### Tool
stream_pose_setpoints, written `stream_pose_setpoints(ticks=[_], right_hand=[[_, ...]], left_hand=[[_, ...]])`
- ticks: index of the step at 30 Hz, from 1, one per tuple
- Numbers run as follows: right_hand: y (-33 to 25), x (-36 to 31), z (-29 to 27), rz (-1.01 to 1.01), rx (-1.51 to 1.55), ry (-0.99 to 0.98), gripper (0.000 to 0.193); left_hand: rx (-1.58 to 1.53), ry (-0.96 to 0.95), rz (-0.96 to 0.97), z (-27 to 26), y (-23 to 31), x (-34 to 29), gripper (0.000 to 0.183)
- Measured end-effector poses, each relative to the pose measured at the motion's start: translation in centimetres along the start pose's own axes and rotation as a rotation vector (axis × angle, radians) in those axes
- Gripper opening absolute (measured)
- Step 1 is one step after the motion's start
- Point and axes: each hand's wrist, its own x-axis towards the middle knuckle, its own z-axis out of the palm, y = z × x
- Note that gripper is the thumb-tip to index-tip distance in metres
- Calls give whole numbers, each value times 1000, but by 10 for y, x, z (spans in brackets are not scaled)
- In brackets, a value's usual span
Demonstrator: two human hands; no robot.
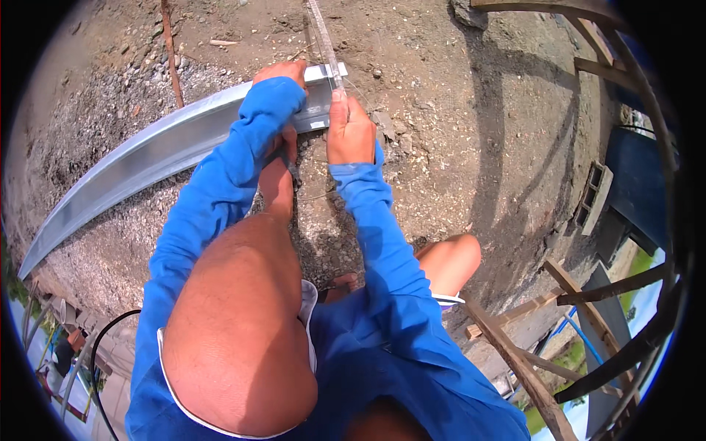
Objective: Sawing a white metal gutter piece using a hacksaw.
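Note:
A long silvery metal channel [209, 125] lies across the ground, curving away to the left in the wide view. My left hand [283, 72] is closed over its far flange, close to the right end. Just right of it, my right hand [351, 132] grips the near end of a long, narrow grey bar [323, 37], thumb laid along the top. The bar crosses the channel's right end and runs away to the upper edge of the view. Whether it touches the channel I cannot tell. My bent left leg reaches down beside the channel's near edge.
A thin rusty rod [172, 55] lies on the gravelly ground beyond the channel. Wooden framing [515, 353] stands at the right, near a hollow concrete block [593, 197] and a dark blue sheet [640, 184]. A black cable [99, 353] loops at lower left, with a person [66, 353] farther off.

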Motion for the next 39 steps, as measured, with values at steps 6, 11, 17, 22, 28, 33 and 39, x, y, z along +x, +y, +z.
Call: stream_pose_setpoints(ticks=[6, 11, 17, 22, 28, 33, 39], right_hand=[[-24, -147, -104, 290, 90, -132, 34], [-4, 11, -5, -12, -41, 36, 36], [-7, -91, -58, 152, 52, -143, 40], [-11, -5, -22, 10, -27, 11, 35], [-19, -137, -91, 155, 22, -109, 29], [-5, -1, -10, 17, -7, 21, 32], [-20, -127, -84, 245, 28, -137, 31]], left_hand=[[55, 37, -31, -2, -10, -5, 29], [22, 60, 9, -1, 11, 16, 32], [38, -11, -100, -4, -18, 0, 27], [-1, 61, -14, -1, 11, 12, 28], [26, 35, -35, -2, -17, -6, 29], [0, 63, 8, -1, 11, 4, 29], [20, 43, -14, -1, -18, -7, 27]])
